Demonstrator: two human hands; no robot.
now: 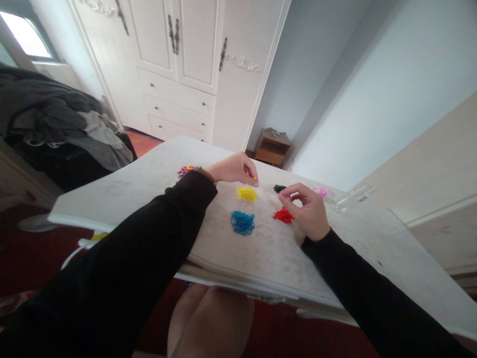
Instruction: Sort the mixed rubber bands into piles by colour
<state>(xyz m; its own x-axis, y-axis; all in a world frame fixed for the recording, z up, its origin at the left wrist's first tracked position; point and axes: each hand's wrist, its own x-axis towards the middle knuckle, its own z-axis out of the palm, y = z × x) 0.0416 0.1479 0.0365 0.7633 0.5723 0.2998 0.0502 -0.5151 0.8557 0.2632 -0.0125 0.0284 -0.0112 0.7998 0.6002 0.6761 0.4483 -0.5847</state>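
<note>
The left hand [238, 168], in the head view, is pinched closed on a small yellow piece [255, 178], just beyond the yellow pile [247, 194]; the right hand [310, 209] curls beside the red pile [283, 216], thumb and forefinger nearly meeting, and whether it grips anything cannot be told. On the white surface [268, 258], these and the blue pile [243, 223], black pile [278, 189] and pink pile [323, 192] appear already separated by colour; a multicoloured heap [184, 171], partly hidden by the left sleeve [194, 194], looks unsorted; a clear container [357, 196] lies at right.
</note>
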